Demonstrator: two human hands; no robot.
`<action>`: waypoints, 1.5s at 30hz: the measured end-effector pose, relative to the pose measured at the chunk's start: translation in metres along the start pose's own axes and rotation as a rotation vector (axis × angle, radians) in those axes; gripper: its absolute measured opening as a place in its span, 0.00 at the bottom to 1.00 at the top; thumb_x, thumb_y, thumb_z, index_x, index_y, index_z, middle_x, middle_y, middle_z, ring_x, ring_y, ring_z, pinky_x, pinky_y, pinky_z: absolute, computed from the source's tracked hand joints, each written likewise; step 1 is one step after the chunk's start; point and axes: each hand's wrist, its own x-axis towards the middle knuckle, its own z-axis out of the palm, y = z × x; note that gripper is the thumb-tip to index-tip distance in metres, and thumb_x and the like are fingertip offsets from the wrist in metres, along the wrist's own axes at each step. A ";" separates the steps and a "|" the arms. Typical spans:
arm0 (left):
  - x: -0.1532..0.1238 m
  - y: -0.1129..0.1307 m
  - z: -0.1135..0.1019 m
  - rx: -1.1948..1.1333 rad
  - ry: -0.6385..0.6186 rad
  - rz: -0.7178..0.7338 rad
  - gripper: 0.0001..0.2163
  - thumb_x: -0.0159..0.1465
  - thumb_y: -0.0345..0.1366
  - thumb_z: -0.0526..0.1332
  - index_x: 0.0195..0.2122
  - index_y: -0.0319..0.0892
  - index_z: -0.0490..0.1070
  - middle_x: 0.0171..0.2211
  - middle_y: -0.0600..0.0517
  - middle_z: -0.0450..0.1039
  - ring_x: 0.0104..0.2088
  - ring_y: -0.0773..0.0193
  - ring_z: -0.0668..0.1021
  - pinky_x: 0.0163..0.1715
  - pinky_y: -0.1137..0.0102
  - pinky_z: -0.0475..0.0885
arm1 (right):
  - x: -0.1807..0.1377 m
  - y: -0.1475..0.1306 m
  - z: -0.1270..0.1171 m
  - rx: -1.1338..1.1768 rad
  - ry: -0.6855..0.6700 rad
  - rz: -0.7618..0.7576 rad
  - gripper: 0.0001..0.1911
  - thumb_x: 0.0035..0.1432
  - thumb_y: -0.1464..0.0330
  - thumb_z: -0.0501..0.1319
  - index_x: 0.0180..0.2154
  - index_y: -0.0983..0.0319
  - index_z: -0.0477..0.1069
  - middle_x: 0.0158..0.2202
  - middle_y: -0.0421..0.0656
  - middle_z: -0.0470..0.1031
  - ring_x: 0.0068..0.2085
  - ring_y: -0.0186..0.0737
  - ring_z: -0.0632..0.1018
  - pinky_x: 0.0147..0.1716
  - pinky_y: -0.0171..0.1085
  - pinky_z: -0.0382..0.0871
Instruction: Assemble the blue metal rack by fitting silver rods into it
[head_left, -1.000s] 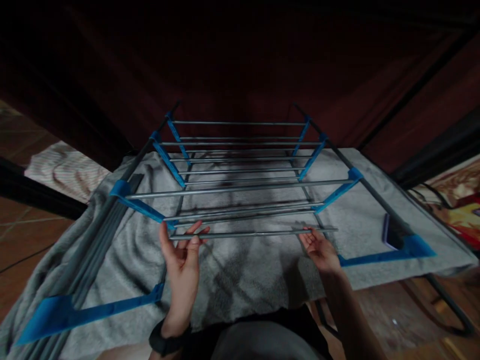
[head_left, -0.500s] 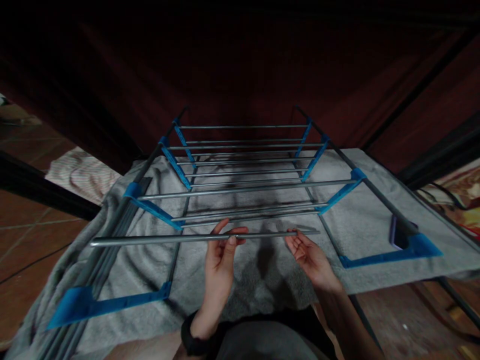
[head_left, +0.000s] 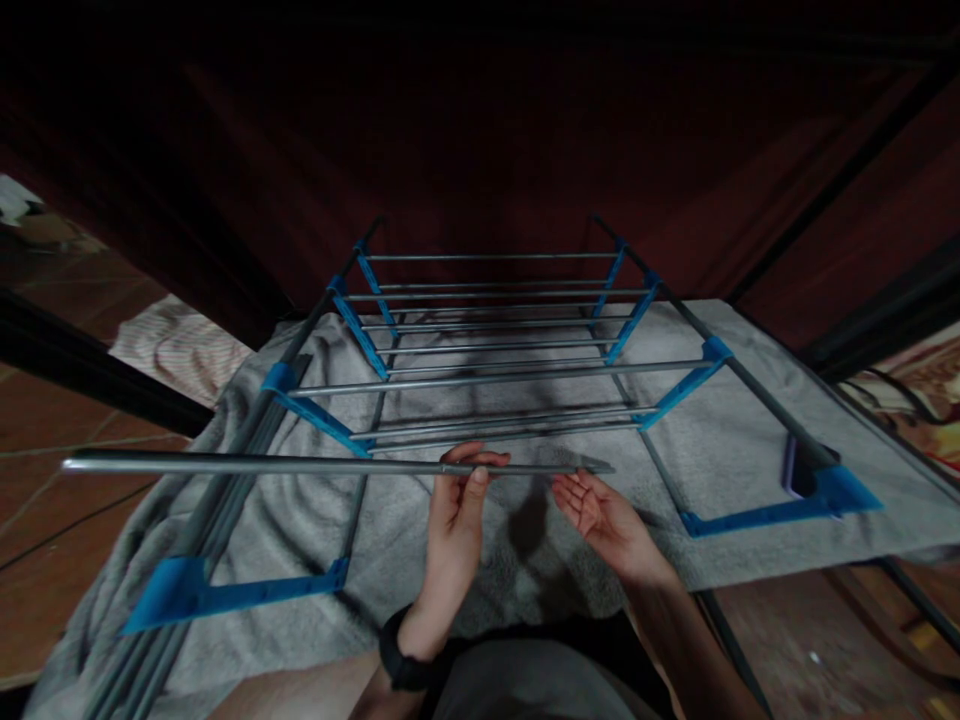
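A long grey metal rod (head_left: pixel 262 464) lies crosswise in front of me, its left end reaching well out past the rack's side. My left hand (head_left: pixel 457 525) pinches it right of its middle, thumb on the near side and fingers behind. Close to the rod's right end, the fingertips of my right hand (head_left: pixel 611 520) touch it, palm turned up. Beyond both hands lies a partly assembled rack (head_left: pixel 517 377) of grey tubes with blue plastic brackets. The nearest brackets, a left one (head_left: pixel 176 595) and a right one (head_left: pixel 844 492), have no rod between them.
Under the rack spreads a grey blanket (head_left: pixel 262 540). Several loose rods (head_left: pixel 142 665) lie on its left side. A phone (head_left: pixel 801 470) rests by the right bracket. Dark red curtains (head_left: pixel 487 150) hang behind, and a striped cloth (head_left: pixel 180 345) lies at the left.
The rod has shifted left, its left end now farther beyond the rack's side. My left hand has moved slightly right and my right hand slightly left, bringing them closer together.
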 end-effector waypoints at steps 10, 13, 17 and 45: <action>0.017 0.029 -0.011 0.027 0.102 0.171 0.13 0.65 0.41 0.65 0.50 0.46 0.71 0.36 0.52 0.79 0.41 0.60 0.81 0.51 0.62 0.73 | 0.002 0.003 -0.015 -0.063 -0.038 -0.020 0.10 0.56 0.76 0.64 0.40 0.62 0.76 0.40 0.47 0.83 0.40 0.39 0.84 0.42 0.38 0.80; 0.019 0.029 -0.016 0.034 0.085 0.204 0.13 0.67 0.40 0.63 0.52 0.47 0.70 0.36 0.53 0.79 0.41 0.61 0.81 0.51 0.61 0.73 | 0.007 0.002 -0.019 -0.050 -0.009 -0.084 0.08 0.55 0.75 0.65 0.39 0.62 0.76 0.43 0.48 0.83 0.43 0.42 0.84 0.44 0.39 0.80; 0.021 0.027 -0.023 0.022 0.070 0.220 0.13 0.68 0.40 0.62 0.53 0.48 0.69 0.37 0.53 0.78 0.42 0.62 0.81 0.52 0.60 0.73 | 0.012 0.002 -0.024 -0.057 0.025 -0.168 0.09 0.52 0.75 0.66 0.37 0.60 0.76 0.43 0.47 0.83 0.45 0.43 0.84 0.46 0.40 0.80; 0.013 -0.006 -0.014 0.182 -0.047 0.039 0.26 0.69 0.42 0.59 0.67 0.50 0.54 0.41 0.52 0.78 0.46 0.62 0.80 0.55 0.61 0.69 | 0.000 0.041 -0.016 -0.177 0.019 -0.107 0.19 0.43 0.68 0.73 0.40 0.61 0.75 0.39 0.48 0.84 0.38 0.43 0.83 0.43 0.43 0.76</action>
